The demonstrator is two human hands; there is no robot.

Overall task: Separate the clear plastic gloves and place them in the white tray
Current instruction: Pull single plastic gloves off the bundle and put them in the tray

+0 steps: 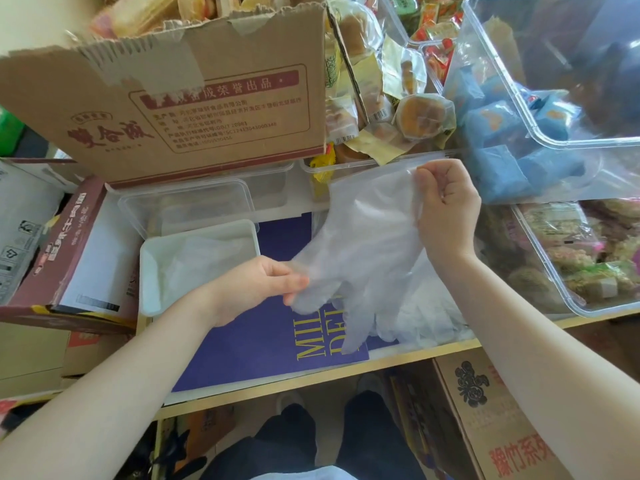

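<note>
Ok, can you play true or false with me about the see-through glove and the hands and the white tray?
1. Both hands are holding the clear glove. True: the right hand pinches its cuff and the left hand pinches its finger end.
2. The glove is lying flat inside the white tray. False: it is held up, to the right of the tray.
3. The white tray already has clear plastic in it. True.
4. The purple book is on top of the glove. False: the book lies underneath it.
5. The big cardboard box is behind the tray. True.
</note>
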